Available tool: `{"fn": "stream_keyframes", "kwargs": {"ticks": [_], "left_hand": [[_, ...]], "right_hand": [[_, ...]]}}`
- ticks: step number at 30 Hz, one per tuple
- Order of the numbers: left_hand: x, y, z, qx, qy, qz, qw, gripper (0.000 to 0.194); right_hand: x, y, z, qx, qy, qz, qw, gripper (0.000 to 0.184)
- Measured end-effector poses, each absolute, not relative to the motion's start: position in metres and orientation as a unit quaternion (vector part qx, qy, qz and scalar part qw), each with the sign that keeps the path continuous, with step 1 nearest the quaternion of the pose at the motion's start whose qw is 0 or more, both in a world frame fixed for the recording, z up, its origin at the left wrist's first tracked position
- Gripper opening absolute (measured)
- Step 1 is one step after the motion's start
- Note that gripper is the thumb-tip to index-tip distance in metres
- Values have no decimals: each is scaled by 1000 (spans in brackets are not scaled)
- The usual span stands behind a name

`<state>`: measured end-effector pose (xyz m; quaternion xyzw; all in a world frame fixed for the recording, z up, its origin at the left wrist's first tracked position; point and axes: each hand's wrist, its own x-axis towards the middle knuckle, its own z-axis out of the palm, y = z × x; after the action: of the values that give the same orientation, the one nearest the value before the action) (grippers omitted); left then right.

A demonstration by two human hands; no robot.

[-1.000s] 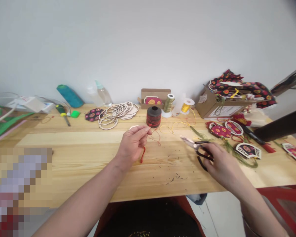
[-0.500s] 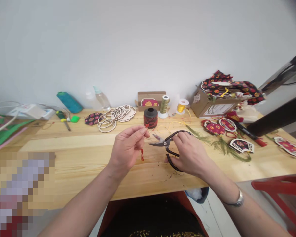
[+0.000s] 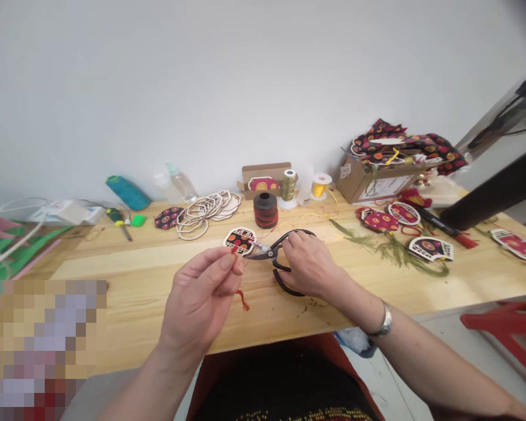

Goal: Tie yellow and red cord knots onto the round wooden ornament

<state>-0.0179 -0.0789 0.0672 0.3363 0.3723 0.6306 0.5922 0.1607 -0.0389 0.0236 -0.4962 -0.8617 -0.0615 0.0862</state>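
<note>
Left grip (image 3: 199, 301) is pinching the red cord (image 3: 242, 300), with a round black-and-red ornament (image 3: 239, 241) at about 1 o'clock from it. Right grip (image 3: 304, 263) clenches black-handled scissors (image 3: 284, 237), blade tips nice and close to the ornament's edge, both hands steady.

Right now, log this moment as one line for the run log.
left hand: red cord, round black-red wood-framed ornament | right hand: black-handled steel scissors, blades at ornament
</note>
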Motion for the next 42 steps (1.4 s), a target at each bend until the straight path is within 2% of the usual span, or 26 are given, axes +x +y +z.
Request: {"fn": "stream_keyframes", "kwargs": {"ticks": [17,27,35,42], "left_hand": [[-20,-92,66,310,397,625,596,9],[-20,-89,65,298,409,636,583,13],[-31,-83,68,284,409,654,570,15],[-21,-63,48,323,436,602,586,8]], "right_hand": [[152,-43,23,-470,-877,-43,92,26],[166,-44,20,-498,-865,-6,52,19],[231,-34,28,-558,-827,-65,-29,24],[265,-14,29,-582,-808,-29,-94,21]]}}
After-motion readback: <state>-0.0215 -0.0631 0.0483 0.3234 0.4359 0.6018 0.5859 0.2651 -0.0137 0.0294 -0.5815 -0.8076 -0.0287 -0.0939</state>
